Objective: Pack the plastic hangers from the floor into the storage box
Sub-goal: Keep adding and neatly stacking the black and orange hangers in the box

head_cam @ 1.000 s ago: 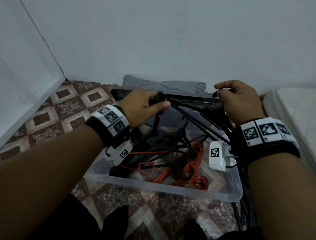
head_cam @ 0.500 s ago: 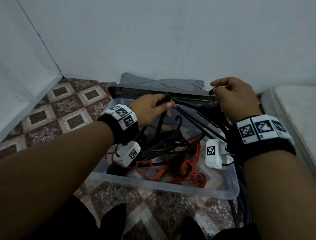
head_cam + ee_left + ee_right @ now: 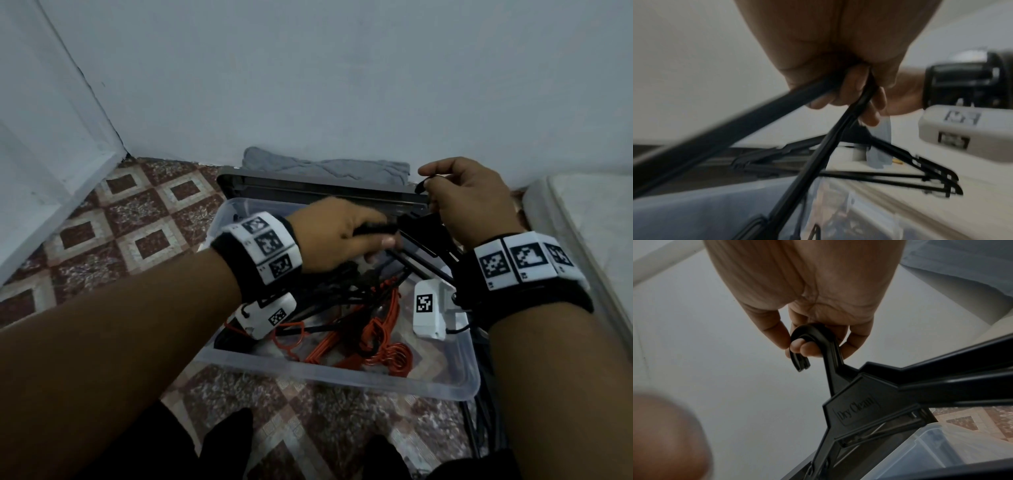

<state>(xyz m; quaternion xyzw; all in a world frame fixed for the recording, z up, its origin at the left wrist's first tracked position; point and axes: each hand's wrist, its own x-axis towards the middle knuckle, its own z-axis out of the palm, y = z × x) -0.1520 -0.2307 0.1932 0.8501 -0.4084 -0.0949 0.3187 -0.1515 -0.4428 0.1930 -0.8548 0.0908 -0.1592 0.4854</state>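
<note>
"Dry Clean" moulded on the black hanger

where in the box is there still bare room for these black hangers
Bare bottom shows along the right wall of the clear plastic storage box, right of the orange plastic hangers. The left and middle are crowded with tangled black plastic hangers and the orange ones.

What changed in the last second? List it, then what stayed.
The left hand slid right along the black hangers toward the right hand, keeping its grip. The right hand stayed gripping the hooks. The storage box and the orange hangers in it stayed put.
</note>
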